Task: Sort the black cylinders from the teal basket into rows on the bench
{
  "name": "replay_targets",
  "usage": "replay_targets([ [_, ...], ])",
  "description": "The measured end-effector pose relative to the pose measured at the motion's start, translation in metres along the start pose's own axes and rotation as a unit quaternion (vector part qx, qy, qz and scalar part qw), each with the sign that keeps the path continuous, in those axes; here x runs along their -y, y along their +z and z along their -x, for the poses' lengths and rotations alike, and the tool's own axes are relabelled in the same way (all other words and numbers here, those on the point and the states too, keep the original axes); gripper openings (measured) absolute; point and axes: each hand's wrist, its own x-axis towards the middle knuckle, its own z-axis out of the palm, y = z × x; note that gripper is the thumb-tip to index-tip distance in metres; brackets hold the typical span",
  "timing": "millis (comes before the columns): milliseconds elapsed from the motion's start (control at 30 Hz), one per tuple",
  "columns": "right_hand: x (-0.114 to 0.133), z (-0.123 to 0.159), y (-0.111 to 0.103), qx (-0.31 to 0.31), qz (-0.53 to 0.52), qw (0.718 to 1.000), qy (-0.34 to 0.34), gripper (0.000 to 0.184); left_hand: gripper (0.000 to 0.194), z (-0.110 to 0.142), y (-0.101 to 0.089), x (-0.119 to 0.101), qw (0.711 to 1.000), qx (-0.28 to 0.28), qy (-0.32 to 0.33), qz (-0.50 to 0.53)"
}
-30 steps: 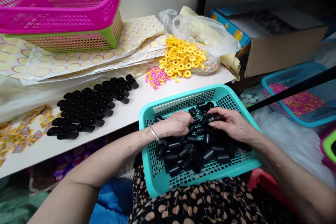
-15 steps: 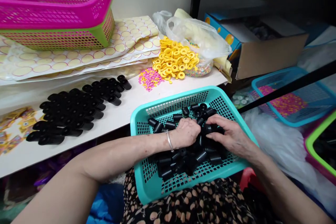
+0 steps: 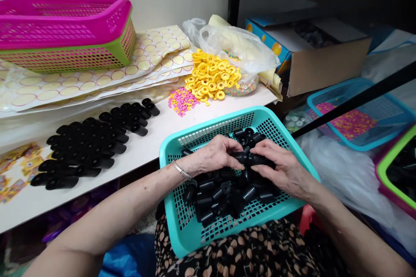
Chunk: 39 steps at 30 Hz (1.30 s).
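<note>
A turquoise plastic basket (image 3: pixel 185 242) rests on my lap, holding many short black plastic cylinders (image 3: pixel 205 201). Over its middle, my left hand (image 3: pixel 216 156), with a silver bracelet at the wrist, pinches a black cylinder (image 3: pixel 238 158) between thumb and fingers. My right hand (image 3: pixel 282 164) grips another black cylinder (image 3: pixel 262 161) from the right side. The two held pieces lie nearly end to end, close together; whether they touch I cannot tell. My fingers hide part of both.
Rows of black cylinders (image 3: pixel 87 143) cover the left of the white shelf (image 3: pixel 136 151). Behind the basket lie yellow rings (image 3: pixel 212 75) and small pink and yellow pieces (image 3: pixel 183 101). Stacked pink and green baskets (image 3: pixel 65 30) stand back left. A black bar (image 3: pixel 357 99) slants across the right.
My left hand has risen slightly from the pile and turned, now showing a cylinder in its pinch. My right hand has stayed near the same place. The view has shifted slightly.
</note>
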Motion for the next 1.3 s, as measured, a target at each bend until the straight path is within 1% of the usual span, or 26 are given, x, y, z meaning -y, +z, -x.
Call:
replay_targets([
  [100,0.000,-0.001,0.001,0.005,0.002,1.000,0.000,0.027,0.024,-0.001,0.000,0.001,1.000,0.007,-0.002,-0.007],
  [267,0.000,0.000,0.001,0.006,0.006,1.000,0.001,0.024,0.024,-0.001,-0.001,-0.002,0.999,0.021,-0.013,-0.046],
  [433,-0.005,0.000,0.001,-0.007,0.010,1.000,0.013,0.026,0.022,0.000,-0.008,0.003,0.995,0.014,0.009,-0.101],
  [500,-0.011,0.000,0.001,-0.005,0.016,0.999,0.029,0.024,0.023,0.000,-0.013,0.008,0.992,0.014,-0.019,-0.126],
  [600,-0.019,0.000,0.004,0.027,0.032,0.998,0.056,0.022,0.030,0.000,-0.019,0.012,0.986,0.002,-0.090,-0.142],
  [633,-0.021,0.000,0.005,0.035,0.037,0.997,0.060,0.022,0.032,-0.001,-0.020,0.012,0.983,0.000,-0.104,-0.150],
  [700,-0.023,0.000,0.006,0.040,0.045,0.996,0.062,0.022,0.031,-0.002,-0.019,0.008,0.975,0.019,-0.117,-0.190],
  [767,-0.024,0.001,0.007,0.030,0.048,0.997,0.061,0.022,0.024,-0.005,-0.015,0.004,0.960,0.047,-0.113,-0.253],
  [800,-0.024,0.001,0.006,0.024,0.048,0.997,0.061,0.022,0.018,-0.006,-0.012,0.003,0.951,0.052,-0.106,-0.284],
  [833,-0.024,0.001,0.006,0.018,0.047,0.997,0.060,0.022,0.012,-0.008,-0.008,0.004,0.942,0.045,-0.096,-0.319],
  [867,-0.024,0.001,0.006,0.014,0.045,0.997,0.060,0.022,0.008,-0.009,-0.003,0.006,0.930,0.022,-0.084,-0.356],
  [933,-0.023,0.002,0.005,0.012,0.041,0.998,0.056,0.023,0.014,-0.011,0.009,0.013,0.906,-0.048,-0.070,-0.414],
  [1000,-0.020,0.002,0.006,0.011,0.038,0.998,0.049,0.023,0.018,-0.014,0.020,0.021,0.891,-0.099,-0.082,-0.436],
  [1033,-0.018,0.002,0.007,0.009,0.036,0.998,0.045,0.023,0.017,-0.015,0.024,0.024,0.891,-0.109,-0.096,-0.429],
  [1100,-0.015,0.003,0.008,0.000,0.031,0.999,0.041,0.022,0.013,-0.019,0.028,0.027,0.898,-0.110,-0.121,-0.409],
  [1200,-0.011,0.005,0.009,-0.026,0.022,0.999,0.037,0.021,0.010,-0.024,0.022,0.023,0.905,-0.103,-0.137,-0.390],
  [1233,-0.011,0.006,0.009,-0.037,0.019,0.998,0.036,0.021,0.013,-0.025,0.018,0.020,0.913,-0.097,-0.139,-0.372],
  [1300,-0.011,0.008,0.007,-0.061,0.011,0.997,0.043,0.022,0.026,-0.024,0.007,0.014,0.945,-0.081,-0.140,-0.283],
])
